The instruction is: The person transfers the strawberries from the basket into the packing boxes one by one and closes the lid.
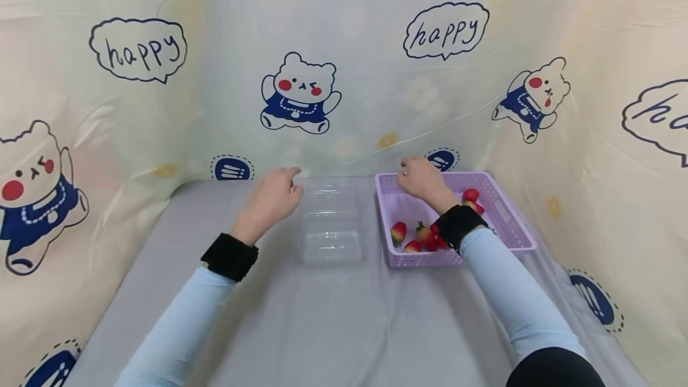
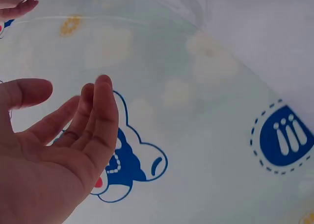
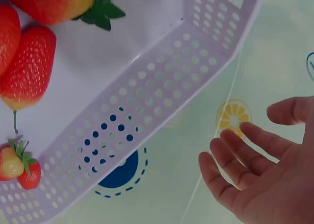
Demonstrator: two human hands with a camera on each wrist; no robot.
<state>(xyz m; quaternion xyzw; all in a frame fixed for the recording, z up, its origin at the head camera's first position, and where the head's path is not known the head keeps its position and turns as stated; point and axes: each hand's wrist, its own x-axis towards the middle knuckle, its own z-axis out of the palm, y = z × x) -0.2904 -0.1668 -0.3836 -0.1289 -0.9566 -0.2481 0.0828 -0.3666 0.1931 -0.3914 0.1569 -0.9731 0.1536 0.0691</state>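
My left hand hovers beside the clear plastic box, just off its left side. In the left wrist view the fingers are loosely bent, the thumb apart from them, and nothing lies between. My right hand is over the back left part of the purple basket. It holds nothing; its fingers hang relaxed near the basket's wall in the right wrist view. Inside the basket lie several red strawberries, some with yellowish ends, one large. My right wrist and forearm cover part of them.
A grey cloth covers the table. Behind it hangs a pale curtain printed with bears and the word "happy", close to the basket's back edge. The clear box stands left of the basket with a narrow gap between.
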